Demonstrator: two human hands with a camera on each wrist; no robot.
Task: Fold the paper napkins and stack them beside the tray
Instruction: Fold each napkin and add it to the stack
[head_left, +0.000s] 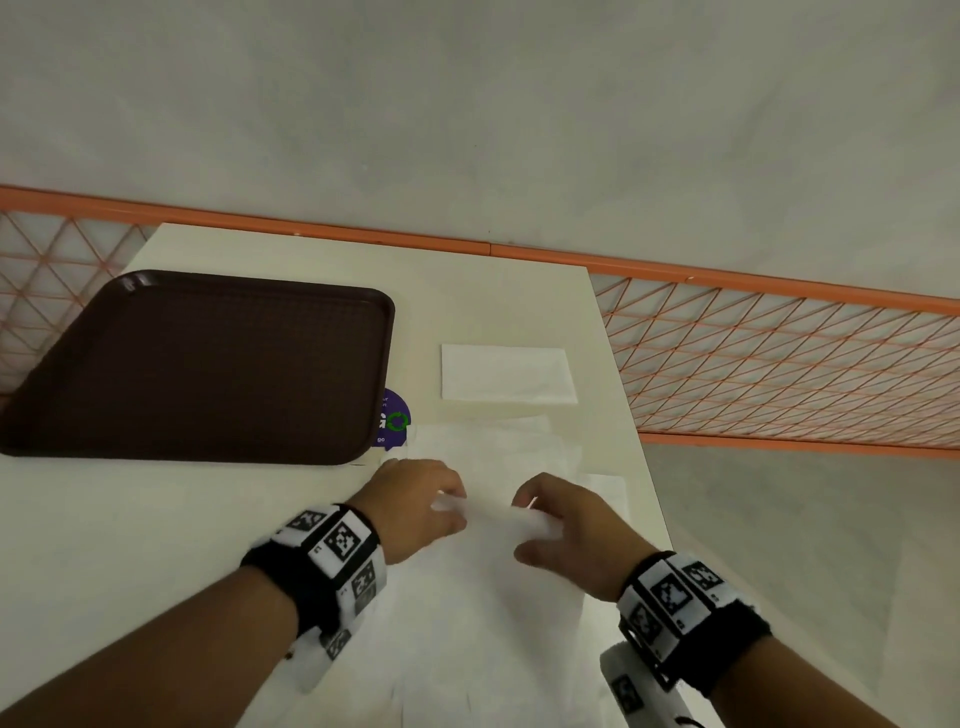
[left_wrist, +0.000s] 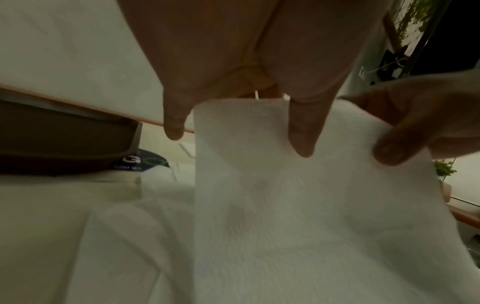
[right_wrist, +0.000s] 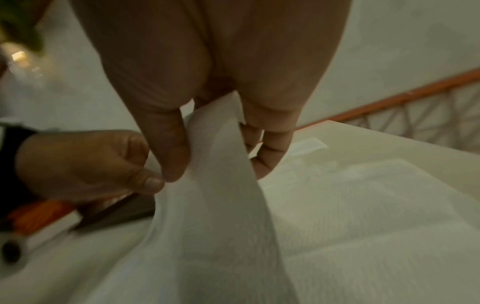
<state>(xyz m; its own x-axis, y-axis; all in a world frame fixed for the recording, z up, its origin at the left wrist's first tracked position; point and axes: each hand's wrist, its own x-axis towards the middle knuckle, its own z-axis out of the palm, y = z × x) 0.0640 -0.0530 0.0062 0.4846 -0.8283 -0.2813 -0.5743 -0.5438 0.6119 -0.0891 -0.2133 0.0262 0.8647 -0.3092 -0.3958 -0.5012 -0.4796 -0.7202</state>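
Both hands are pinching one paper napkin above the bench.

From the head view, I am seeing the left hand (head_left: 415, 501) and right hand (head_left: 563, 525) hovering side by side, knuckles up, each gripping an end of the raised napkin (head_left: 488, 514) over loose napkins (head_left: 493, 447) lying on the bench (head_left: 156, 519); a folded napkin (head_left: 506, 373) is lying farther off, right of the brown tray (head_left: 208, 364). From the left wrist, the fingers (left_wrist: 302, 133) are pointing downward, clamping the sheet's top edge, with the tray's rim (left_wrist: 70, 135) sitting left. From the right wrist, the thumb (right_wrist: 168, 148) and fingers (right_wrist: 270, 148) are squeezing the sheet between them, while the left hand (right_wrist: 85, 162) is curling onto it just beside.
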